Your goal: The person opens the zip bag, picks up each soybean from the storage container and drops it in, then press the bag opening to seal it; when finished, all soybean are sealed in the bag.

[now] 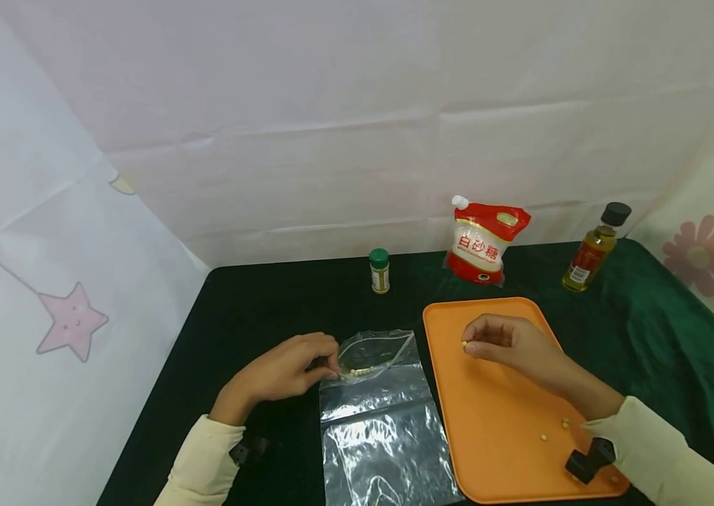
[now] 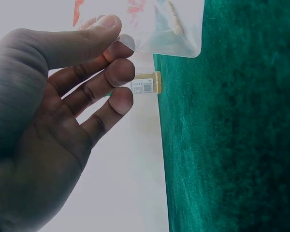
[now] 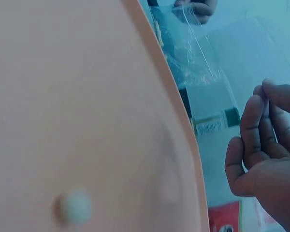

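My left hand (image 1: 296, 367) pinches the left edge of the mouth of a clear zip bag (image 1: 382, 436), which lies on the dark green cloth with its mouth parted. Several small pale-yellow beans (image 1: 360, 371) are inside, near the mouth. In the left wrist view, thumb and forefinger grip the bag's film (image 2: 188, 43). Over the orange tray (image 1: 477, 414), my right hand (image 1: 515, 351) holds a small pale-yellow bean (image 1: 464, 344) between thumb and fingertips. More loose beans (image 1: 544, 437) lie on the tray near my right wrist; one bean (image 3: 76, 207) looks blurred in the right wrist view.
A small green-capped jar (image 1: 379, 271) stands behind the bag. Beyond the tray are a red and white sugar pouch (image 1: 480, 242) and a black-capped bottle of yellow liquid (image 1: 592, 253). A pale curtain (image 1: 332, 140) hangs behind the table's far edge.
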`<state>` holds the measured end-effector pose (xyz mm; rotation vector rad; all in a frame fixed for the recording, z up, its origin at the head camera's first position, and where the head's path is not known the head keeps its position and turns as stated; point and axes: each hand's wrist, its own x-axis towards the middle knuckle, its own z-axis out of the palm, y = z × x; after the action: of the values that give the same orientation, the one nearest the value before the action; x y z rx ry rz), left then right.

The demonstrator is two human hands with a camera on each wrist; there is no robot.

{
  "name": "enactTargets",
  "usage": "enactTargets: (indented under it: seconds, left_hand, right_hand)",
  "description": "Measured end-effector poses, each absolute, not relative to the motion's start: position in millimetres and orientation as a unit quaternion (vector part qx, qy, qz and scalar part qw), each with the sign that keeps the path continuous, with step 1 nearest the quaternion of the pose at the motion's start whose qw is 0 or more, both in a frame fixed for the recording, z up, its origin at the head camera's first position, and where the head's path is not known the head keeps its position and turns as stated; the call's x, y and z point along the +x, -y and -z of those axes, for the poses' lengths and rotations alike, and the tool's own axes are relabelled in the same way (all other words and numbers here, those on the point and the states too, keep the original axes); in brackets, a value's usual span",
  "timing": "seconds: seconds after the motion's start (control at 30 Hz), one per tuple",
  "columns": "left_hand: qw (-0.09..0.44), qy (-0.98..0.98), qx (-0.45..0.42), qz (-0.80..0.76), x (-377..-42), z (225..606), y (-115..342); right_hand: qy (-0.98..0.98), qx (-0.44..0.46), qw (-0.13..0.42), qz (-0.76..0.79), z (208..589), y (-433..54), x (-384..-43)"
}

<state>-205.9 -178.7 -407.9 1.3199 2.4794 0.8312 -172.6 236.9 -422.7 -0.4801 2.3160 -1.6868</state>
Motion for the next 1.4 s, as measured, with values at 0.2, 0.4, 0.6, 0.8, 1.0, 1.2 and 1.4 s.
enactTargets:
  seconds: [0.2, 0.4, 0.6, 0.8, 1.0, 1.2, 1.4]
  left_hand:
    - [0.105, -0.841, 0.449, -0.283, -205.1, 408.1, 178.6]
    - [0.102, -0.840, 0.452, -0.281, -205.0, 407.6, 178.5]
    - [0.097, -0.839, 0.455, -0.280, -204.7, 407.1, 176.2]
    - [0.098, -0.840, 0.457, -0.276, -204.9, 406.9, 175.4]
    - [0.102, -0.838, 0.457, -0.280, -203.8, 407.9, 175.7]
    - [0.100, -0.836, 0.458, -0.283, -204.0, 409.9, 176.3]
    - [0.099, -0.836, 0.461, -0.280, -204.3, 408.2, 176.5]
  right_hand:
    - [-0.789, -0.183, 0.123, 0.573, 416.0, -203.7, -184.8]
    - [-0.816, -0.183, 0.108, 0.537, 410.2, -173.5, -197.7]
    - [-0.839, -0.194, 0.081, 0.502, 398.1, -155.3, -199.6]
    - [-0.850, -0.190, 0.067, 0.487, 397.8, -168.8, -192.6]
    - [-0.873, -0.217, 0.078, 0.429, 392.8, -202.2, -183.8]
    - [-0.897, -0.297, 0.149, 0.291, 378.9, -244.6, -164.3]
    - [-0.893, -0.305, 0.236, 0.233, 384.3, -279.6, -141.8]
